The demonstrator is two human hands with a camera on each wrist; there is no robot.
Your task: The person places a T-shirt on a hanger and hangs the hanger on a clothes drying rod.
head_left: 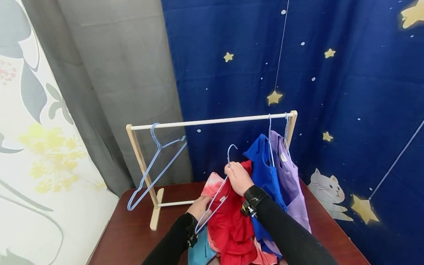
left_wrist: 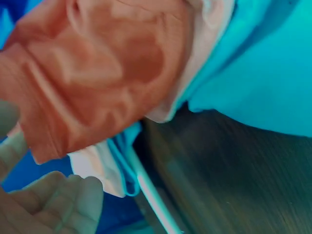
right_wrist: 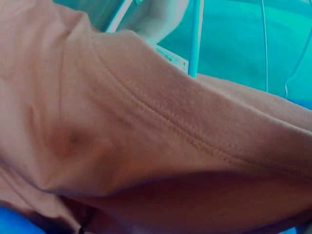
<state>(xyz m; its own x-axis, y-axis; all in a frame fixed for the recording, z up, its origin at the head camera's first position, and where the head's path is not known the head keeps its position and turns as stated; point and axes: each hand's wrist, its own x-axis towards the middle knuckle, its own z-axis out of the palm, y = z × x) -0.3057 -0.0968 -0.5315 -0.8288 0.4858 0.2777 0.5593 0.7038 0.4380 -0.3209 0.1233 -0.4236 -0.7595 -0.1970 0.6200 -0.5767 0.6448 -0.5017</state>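
Red cloth of one shirt (head_left: 232,221) lies over the pile in the middle of the worktop (head_left: 132,235), near its front edge. The right hand (head_left: 239,178) pinches the neck of one blue hanger (head_left: 218,191) with curled fingers. The left hand (head_left: 199,208) holds the shirt's pink-white edge. On the rail (head_left: 212,121) hang three hangers: one bare hanger (head_left: 155,165), one with a blue shirt (head_left: 265,173), and one with a purple shirt (head_left: 291,180). A small white label is not readable.

A wooden rack (head_left: 212,120) stands on the dark table (head_left: 132,235). At its nine o'clock end an empty blue hanger (head_left: 155,165) tilts off the rail. At three o'clock a blue shirt (head_left: 265,169) and a purple shirt (head_left: 291,180) hang side by side, touching. A starry curtain (head_left: 331,73) is behind, a grey curtain (head_left: 122,73) at ten o'clock.
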